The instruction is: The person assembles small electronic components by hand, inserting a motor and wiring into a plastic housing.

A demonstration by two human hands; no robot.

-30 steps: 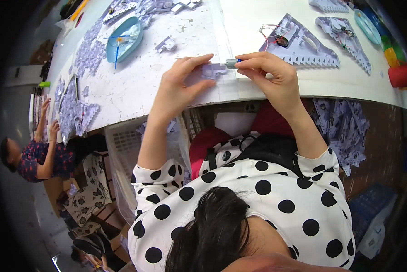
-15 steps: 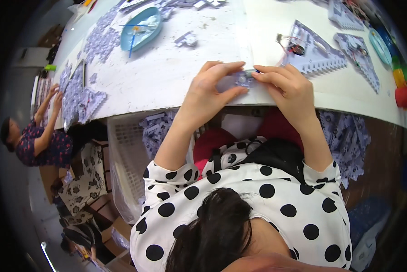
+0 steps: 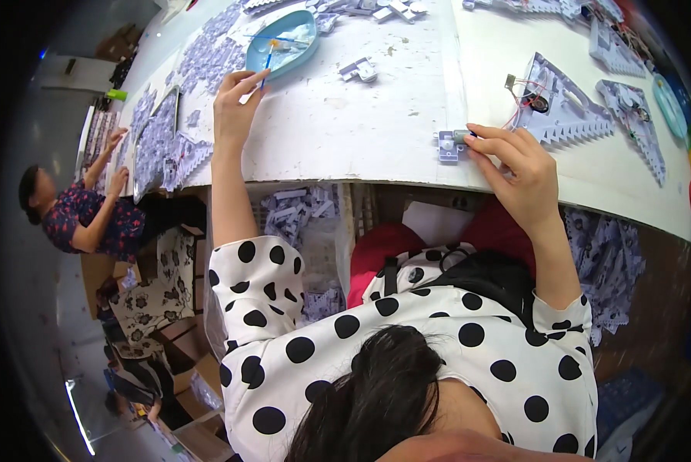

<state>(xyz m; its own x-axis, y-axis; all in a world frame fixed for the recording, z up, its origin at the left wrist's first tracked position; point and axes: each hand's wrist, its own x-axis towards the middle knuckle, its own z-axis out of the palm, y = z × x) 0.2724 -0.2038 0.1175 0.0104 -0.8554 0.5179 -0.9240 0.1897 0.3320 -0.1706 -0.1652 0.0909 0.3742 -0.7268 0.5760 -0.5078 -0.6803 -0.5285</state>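
My left hand (image 3: 236,108) pinches the lower end of a thin blue stick (image 3: 268,60) with an orange part near its top. That stick leans over the rim of a light-blue oval dish (image 3: 308,52), which holds whitish material and a second thin blue stick. At the table's front edge, my right hand (image 3: 516,165) grips a small silver cylindrical motor (image 3: 461,136) between thumb and fingers. The motor sits against a small pale grey plastic housing (image 3: 448,148) on the tabletop. Another similar plastic piece (image 3: 359,70) lies farther back, apart from both hands.
Large toothed plastic shells (image 3: 565,108) with wires lie at the right. Small grey parts (image 3: 211,58) are heaped at the far left, and a bin of parts (image 3: 295,219) stands below the table edge. A co-worker (image 3: 91,208) sits at the left.
My left hand has left the small housing and reached up and left to the blue stick. My right hand stays at the motor; the whole view has shifted slightly.
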